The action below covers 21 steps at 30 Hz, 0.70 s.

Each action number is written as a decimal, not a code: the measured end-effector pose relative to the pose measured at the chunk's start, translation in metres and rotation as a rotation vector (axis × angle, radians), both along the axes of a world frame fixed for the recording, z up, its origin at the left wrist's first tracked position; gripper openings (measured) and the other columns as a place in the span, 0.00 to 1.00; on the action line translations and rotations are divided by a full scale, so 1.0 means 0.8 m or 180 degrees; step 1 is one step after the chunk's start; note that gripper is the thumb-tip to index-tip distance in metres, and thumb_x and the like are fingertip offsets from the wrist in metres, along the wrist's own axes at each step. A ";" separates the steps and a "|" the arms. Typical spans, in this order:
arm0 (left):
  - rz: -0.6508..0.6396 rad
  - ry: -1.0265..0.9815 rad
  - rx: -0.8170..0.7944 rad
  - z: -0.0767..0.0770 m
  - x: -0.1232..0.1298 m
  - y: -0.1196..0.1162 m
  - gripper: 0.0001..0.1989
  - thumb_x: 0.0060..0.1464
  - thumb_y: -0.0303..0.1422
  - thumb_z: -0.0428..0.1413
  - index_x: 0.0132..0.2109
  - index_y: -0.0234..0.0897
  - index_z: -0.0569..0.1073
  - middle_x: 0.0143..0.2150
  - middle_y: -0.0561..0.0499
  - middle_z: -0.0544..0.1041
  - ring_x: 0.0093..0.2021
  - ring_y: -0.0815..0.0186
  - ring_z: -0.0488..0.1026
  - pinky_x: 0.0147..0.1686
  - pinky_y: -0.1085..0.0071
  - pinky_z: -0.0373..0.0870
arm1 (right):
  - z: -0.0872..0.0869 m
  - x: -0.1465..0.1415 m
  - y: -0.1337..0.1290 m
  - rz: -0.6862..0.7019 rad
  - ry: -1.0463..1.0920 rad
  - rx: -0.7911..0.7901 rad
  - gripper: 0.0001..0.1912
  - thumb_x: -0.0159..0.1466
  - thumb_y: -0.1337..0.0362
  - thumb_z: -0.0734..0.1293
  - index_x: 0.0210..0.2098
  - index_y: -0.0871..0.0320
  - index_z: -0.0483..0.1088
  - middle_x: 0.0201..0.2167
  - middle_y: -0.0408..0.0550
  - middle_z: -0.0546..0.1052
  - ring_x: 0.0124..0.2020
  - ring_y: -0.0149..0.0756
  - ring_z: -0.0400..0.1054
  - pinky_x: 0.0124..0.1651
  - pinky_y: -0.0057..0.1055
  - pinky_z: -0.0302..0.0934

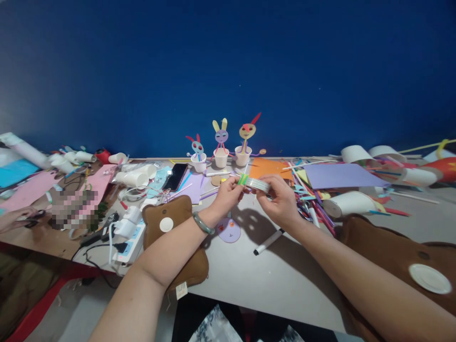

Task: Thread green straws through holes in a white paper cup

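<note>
Above the middle of the table, my right hand [276, 197] is closed on a roll of tape [259, 185], pale and seen from its edge. My left hand [230, 194] pinches at the roll's other side, beside a small green piece [243, 179] whose kind I cannot make out. Whether tape runs between the fingers is too small to see. Below the hands lies a purple paper face [229, 231] with orange eyes drawn or stuck on. To its right rests a white marker [269, 242] with a black cap.
Three paper-cup figures [221, 157] stand by the blue wall. Left are a phone [175, 177], a power strip [131, 243] and a brown cushion [192, 256]. Purple paper [344, 175] and a cardboard tube [351, 204] lie right. A co-worker's hand [19, 218] shows far left.
</note>
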State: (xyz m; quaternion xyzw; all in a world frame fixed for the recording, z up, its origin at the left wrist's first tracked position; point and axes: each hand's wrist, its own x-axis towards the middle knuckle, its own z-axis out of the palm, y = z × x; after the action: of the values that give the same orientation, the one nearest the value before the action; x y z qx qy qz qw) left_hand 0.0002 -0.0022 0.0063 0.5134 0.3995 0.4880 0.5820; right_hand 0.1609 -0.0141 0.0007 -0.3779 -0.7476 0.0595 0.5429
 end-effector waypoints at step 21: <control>-0.0447 0.1234 0.0424 -0.013 -0.003 0.002 0.07 0.49 0.20 0.51 0.30 0.34 0.72 0.25 0.53 0.72 0.28 0.69 0.68 0.33 0.72 0.67 | 0.002 0.000 -0.002 0.0008 -0.0335 0.0194 0.05 0.60 0.69 0.67 0.36 0.54 0.71 0.27 0.44 0.75 0.27 0.36 0.68 0.30 0.33 0.63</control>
State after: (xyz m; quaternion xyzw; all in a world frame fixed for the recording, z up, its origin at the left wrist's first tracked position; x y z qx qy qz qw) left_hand -0.0023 -0.0005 -0.0042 0.6616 0.4340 0.3636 0.4916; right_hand 0.1611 -0.0156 0.0021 -0.3628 -0.7771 0.0174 0.5140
